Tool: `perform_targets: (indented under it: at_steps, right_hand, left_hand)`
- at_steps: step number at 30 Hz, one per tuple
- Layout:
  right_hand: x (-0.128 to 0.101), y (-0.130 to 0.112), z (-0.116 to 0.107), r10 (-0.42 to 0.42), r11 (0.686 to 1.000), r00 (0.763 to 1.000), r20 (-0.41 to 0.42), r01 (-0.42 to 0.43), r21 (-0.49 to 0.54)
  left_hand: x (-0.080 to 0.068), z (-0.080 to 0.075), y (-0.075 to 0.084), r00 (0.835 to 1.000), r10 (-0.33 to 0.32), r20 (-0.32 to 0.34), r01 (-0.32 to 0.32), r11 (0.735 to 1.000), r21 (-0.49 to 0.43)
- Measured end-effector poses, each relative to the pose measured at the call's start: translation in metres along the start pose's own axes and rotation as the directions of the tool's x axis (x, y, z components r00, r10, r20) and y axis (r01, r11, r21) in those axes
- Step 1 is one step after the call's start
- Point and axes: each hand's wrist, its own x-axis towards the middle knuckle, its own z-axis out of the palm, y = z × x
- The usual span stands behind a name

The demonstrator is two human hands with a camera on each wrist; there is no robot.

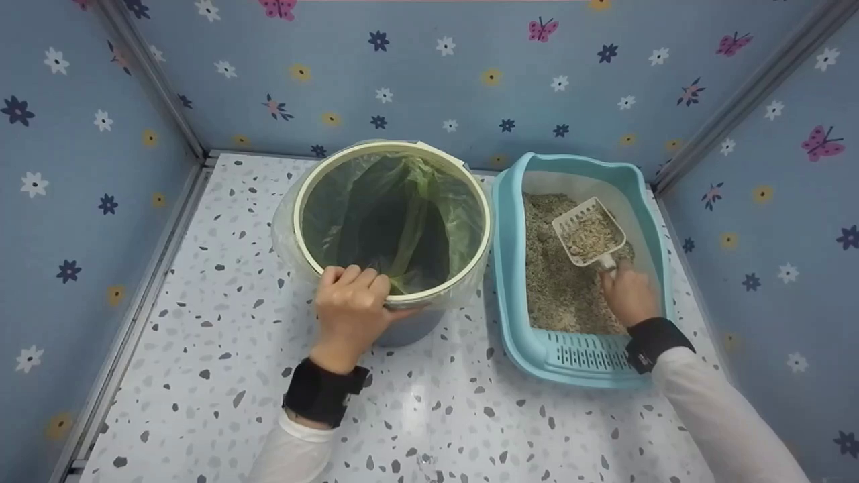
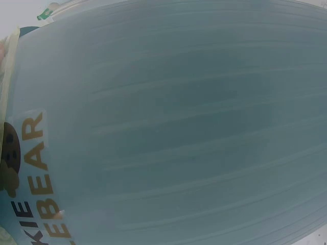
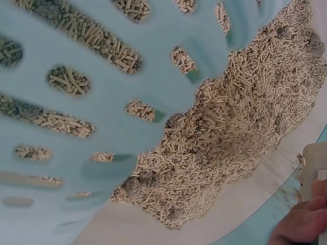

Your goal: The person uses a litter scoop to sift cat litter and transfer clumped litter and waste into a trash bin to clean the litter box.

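Your left hand (image 1: 350,310) curls over the near rim of the round bin (image 1: 463,176), fingers hooked inside, thumb outside, clamped on it; the bin, lined w/ a green bag (image 1: 396,221), stands toward the floor's back edge, left of center. Touching its right side sits the blue litter tray (image 1: 513,322), near the back-right corner, pellet litter (image 1: 557,288) inside. Your right hand (image 1: 627,294) grips the handle of the white scoop (image 1: 590,231), loaded w/ pellets, over the litter.

- Bare table (image 1: 221,335) lies open at 7 to 9 o'clock.
- Bin (image 1: 392,228) and litter tray (image 1: 517,322) stand just beside each other, blocking 12 to 3.
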Motion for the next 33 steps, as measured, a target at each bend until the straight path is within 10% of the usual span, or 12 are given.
perform_targets:
  at_steps: [9,19,26,33]
  right_hand:
    - [-0.002,0.0,0.0,-0.026,1.0,0.999,-0.028,0.027,0.009]
    - [0.001,-0.002,-0.001,0.071,0.97,0.988,0.14,-0.101,0.221]
    - [0.003,-0.004,-0.006,0.109,0.882,0.939,0.326,-0.243,0.405]
    - [0.003,-0.003,-0.013,0.093,0.68,0.862,0.498,-0.42,0.601]
  left_hand:
    - [0.0,0.0,0.0,1.0,0.002,-0.002,-0.002,1.0,0.014]
    - [-0.001,0.0,0.0,1.0,0.002,-0.019,-0.002,1.0,0.004]
    - [0.001,-0.001,0.0,1.0,0.006,-0.022,-0.005,1.0,0.013]
    - [0.003,-0.002,0.001,1.0,0.008,-0.02,-0.007,1.0,0.016]
